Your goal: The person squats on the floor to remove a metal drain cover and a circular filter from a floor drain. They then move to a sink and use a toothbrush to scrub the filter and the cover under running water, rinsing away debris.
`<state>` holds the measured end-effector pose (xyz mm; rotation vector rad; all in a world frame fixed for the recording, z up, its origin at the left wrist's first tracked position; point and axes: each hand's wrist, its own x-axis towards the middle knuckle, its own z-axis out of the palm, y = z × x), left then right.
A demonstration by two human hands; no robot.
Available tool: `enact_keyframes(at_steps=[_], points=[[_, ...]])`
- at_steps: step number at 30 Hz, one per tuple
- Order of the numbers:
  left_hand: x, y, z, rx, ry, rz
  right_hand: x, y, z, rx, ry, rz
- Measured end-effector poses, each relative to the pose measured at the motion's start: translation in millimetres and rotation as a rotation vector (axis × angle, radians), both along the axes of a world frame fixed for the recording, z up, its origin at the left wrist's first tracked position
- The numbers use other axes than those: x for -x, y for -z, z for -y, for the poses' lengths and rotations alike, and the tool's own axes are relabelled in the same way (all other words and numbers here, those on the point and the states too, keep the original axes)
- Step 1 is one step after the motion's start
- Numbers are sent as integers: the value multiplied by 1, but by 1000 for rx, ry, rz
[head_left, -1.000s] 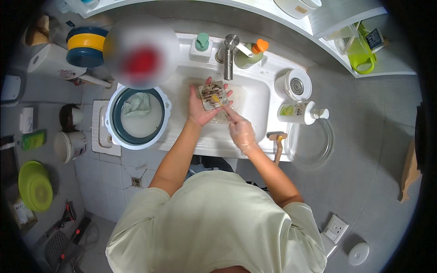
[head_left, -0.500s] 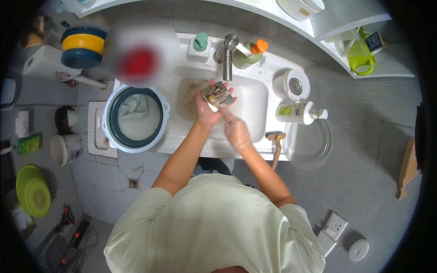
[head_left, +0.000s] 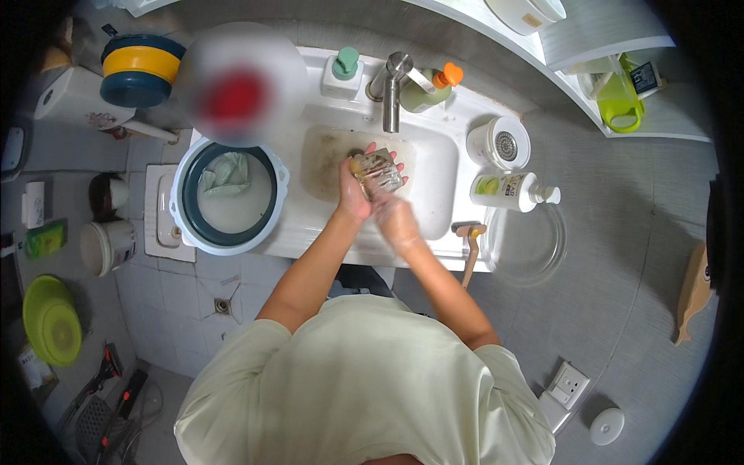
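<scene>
Your L hand [head_left: 356,198] holds the square plate [head_left: 380,166] over the sink [head_left: 440,184], & your R hand [head_left: 397,225], blurry but prob. round the yellow-tipped tool [head_left: 356,165], has just shifted that tip from mid-plate to L edge, so rubbing's likely there now.

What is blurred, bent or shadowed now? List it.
Head view, blur: the person's right hand, smeared, and a round grey-and-red patch, unrecognizable; head view, distortion: the long white shelf, its edge bowed; head view, shadow: left of the brown wooden board.
</scene>
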<state>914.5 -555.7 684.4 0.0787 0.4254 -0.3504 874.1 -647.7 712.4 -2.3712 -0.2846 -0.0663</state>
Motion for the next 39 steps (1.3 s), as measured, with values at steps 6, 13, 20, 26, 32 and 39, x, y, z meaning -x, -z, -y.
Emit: enact_keyframes(at_steps=[6,13,20,26,32,39], points=[[5,25,-3,46,-39,0,-10,-2,12,-82,135,-280],[6,34,-5,156,-107,-65,-13,-7,7,-130,93,-324],[5,35,-10,61,-105,-50,-15,3,10,-50,100,-337],[1,23,-18,110,-52,20,2,-12,-11,111,-96,-296],[0,26,-31,133,-33,30,-1,-30,-14,120,-80,-342],[-9,21,-42,132,-64,-33,16,-34,-10,185,-166,-428]])
